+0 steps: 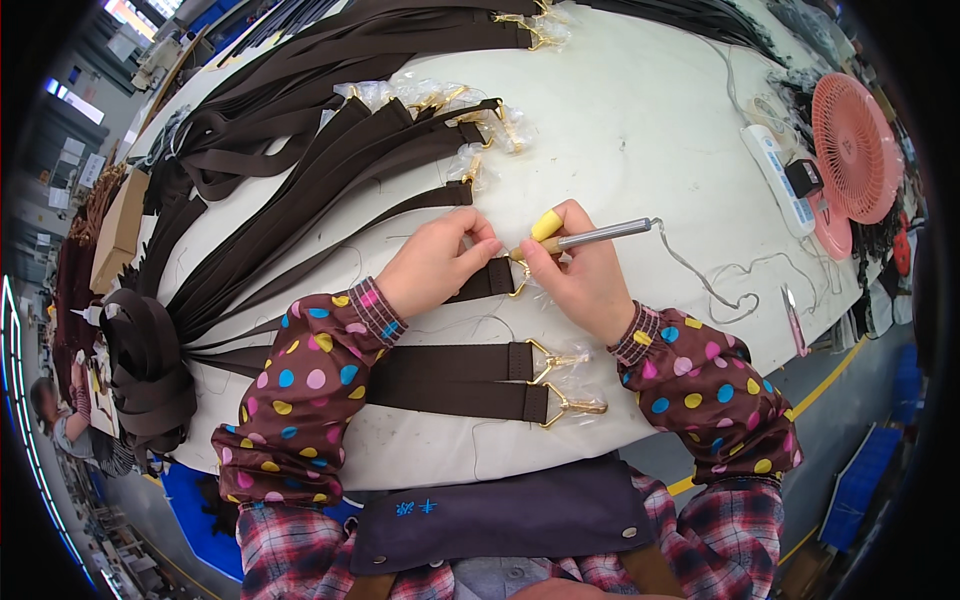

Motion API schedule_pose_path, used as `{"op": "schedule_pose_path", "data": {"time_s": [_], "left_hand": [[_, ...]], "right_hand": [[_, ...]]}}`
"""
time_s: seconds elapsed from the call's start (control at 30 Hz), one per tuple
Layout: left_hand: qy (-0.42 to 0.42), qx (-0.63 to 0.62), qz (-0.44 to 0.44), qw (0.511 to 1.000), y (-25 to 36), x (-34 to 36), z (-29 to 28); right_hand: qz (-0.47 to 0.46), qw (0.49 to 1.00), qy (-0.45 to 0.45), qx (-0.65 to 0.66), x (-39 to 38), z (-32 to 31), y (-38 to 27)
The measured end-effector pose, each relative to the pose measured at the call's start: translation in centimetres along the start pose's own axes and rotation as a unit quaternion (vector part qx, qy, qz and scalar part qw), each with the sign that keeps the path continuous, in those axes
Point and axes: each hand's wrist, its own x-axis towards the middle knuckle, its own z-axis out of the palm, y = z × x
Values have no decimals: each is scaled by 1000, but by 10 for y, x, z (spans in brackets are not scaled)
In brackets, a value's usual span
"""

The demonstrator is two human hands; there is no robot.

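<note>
My left hand [436, 262] is closed, thumb and finger pinching the end of a dark brown webbing strap [488, 280]. A gold metal buckle [522, 276] sits at that strap's end, partly behind my fingers. In my right hand [582, 290] is a slim pen-shaped tool [608, 233] with a silver body and a cord at its back end. Its front points left toward the stitched strap end; whether it touches is hidden. A yellow finger cover [546, 225] is on a right-hand finger. Two finished-looking strap ends [450, 380] with gold hooks [575, 406] in clear plastic lie nearer me.
More brown straps [300, 190] fan out at the left, gathered in a bundle [150, 370]. At the right are a pink fan [855, 148], a white power strip [778, 180] and small thread snips [794, 320]. The tool's grey cord [705, 285] loops across the white table [640, 120].
</note>
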Motion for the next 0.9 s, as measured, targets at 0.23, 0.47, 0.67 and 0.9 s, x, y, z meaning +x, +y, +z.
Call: {"op": "schedule_pose_path", "data": {"time_s": [0.23,0.47,0.67,0.9], "left_hand": [[10,-94,55,994,-21,0,1],[12,-107,64,992,-21,0,3],[10,-105,58,993,-18,0,2],[10,-100,60,993,-17,0,3]], "right_hand": [[14,999,-29,-28,3,3,-3],[-21,998,-19,-63,4,4,-2],[-5,997,-32,-64,3,3,-4],[-20,997,-30,-71,3,4,-4]]}}
